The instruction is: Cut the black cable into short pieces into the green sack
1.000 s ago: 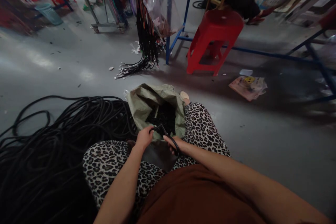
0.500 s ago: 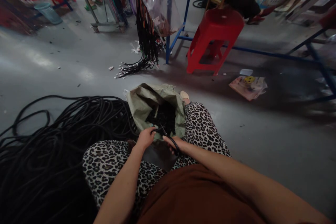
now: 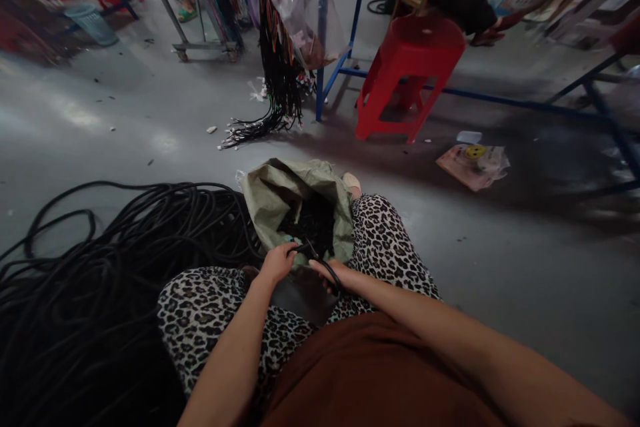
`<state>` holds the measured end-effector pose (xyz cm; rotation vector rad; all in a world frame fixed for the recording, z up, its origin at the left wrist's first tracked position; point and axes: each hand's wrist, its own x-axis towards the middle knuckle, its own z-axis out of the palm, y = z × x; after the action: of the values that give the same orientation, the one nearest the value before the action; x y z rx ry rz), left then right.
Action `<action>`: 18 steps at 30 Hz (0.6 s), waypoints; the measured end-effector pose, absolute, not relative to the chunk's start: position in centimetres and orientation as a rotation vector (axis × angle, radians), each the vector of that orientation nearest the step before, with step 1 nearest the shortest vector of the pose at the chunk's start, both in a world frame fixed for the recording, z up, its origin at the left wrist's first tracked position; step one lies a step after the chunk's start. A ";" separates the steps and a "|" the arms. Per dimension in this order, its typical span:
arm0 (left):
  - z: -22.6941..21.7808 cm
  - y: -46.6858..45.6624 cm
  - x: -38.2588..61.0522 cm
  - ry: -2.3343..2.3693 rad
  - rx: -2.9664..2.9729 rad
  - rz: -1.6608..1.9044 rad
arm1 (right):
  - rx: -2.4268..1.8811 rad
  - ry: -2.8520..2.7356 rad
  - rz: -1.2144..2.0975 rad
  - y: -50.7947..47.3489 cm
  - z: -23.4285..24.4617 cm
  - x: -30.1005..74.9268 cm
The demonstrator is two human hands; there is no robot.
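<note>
My left hand (image 3: 280, 262) pinches a length of black tubing (image 3: 299, 249), whose short end sticks out to the right past my fingers. My right hand (image 3: 333, 273) is closed round the black handles of a pair of scissors (image 3: 328, 271); the blades point up and left, at the tubing's end. Both hands are over the near rim of an open green woven sack (image 3: 265, 203), held between my knees. Inside the sack lie many small black pieces (image 3: 320, 217). To my left a big tangled heap of black tubing (image 3: 190, 213) spreads over the floor.
A red plastic stool (image 3: 410, 73) stands ahead by a blue metal frame (image 3: 323, 90). Bundles of black wires (image 3: 280, 87) hang to the floor beside a clear plastic bag (image 3: 305, 7). A flat packet (image 3: 474, 165) lies right. Another person's hand (image 3: 490, 33) shows behind the stool.
My hands, the tubing and the scissors stay almost in place, with only a slight shift at the scissors. In the background, a foot behind the metal rack has moved a little.
</note>
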<state>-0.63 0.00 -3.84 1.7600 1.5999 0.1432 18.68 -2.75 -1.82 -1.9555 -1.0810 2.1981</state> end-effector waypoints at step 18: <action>-3.7 -0.1 -0.6 1.600 1.775 0.114 | -1.981 -1.164 2.168 -2.8 -2.4 18.8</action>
<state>-0.55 -0.12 -3.66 1.7753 1.6002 0.1137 18.83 -2.85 -2.38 -1.9811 -1.1644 2.1677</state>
